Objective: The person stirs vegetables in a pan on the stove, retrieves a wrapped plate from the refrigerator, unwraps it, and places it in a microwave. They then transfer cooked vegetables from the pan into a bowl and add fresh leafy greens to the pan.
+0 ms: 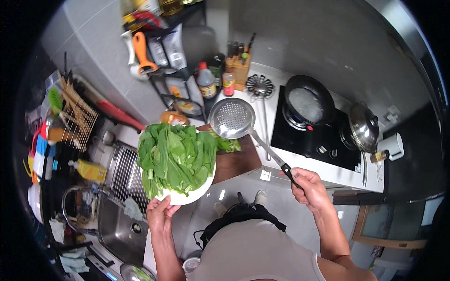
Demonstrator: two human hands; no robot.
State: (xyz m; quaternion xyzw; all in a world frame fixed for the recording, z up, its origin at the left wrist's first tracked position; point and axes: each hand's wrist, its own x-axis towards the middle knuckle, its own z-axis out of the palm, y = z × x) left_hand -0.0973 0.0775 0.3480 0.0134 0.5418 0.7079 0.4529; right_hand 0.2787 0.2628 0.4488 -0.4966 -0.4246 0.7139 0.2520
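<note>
My left hand (pixel 162 210) grips the near rim of a white plate (pixel 191 198), thumb on top. Green leafy vegetables (pixel 177 158) are heaped over most of that plate. In my right hand (pixel 310 188) is the black handle of a perforated metal skimmer (pixel 232 117). Its round head hangs above the worktop, to the right of the greens. Partly covered by plate and skimmer, a dark wooden cutting board (pixel 237 161) carries more green pieces (pixel 227 143). A black wok (pixel 309 100) with cloudy, steaming liquid sits on the left burner of the cooktop.
The black glass cooktop (pixel 299 140) also bears a lidded metal pan (pixel 364 128). Behind the skimmer stand a knife block (pixel 242 72), sauce bottles (pixel 206 80) and a second strainer (pixel 260 86). At left are a steel sink (pixel 121 228), a draining rack (pixel 128 172) and a utensil basket (pixel 81 123).
</note>
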